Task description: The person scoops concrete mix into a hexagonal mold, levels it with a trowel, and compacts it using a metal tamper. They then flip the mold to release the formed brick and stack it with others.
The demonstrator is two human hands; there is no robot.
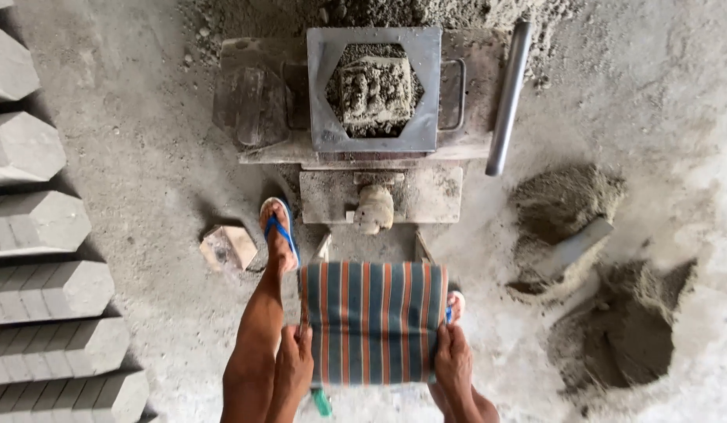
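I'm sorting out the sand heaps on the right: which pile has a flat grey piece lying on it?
The upper pile, nearer the metal pipe. A flat grey piece lies tilted on its lower edge; the lower pile is only hollowed, with nothing on it.

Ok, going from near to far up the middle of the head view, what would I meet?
Striped orange and teal cushion gripped by left hand and right hand → dusty grey step plate → square grey metal mould with hexagonal opening → loose grey cement mix pile.

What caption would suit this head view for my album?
Both hands, left and right, hold a striped cushion before a hexagonal mould packed with cement.
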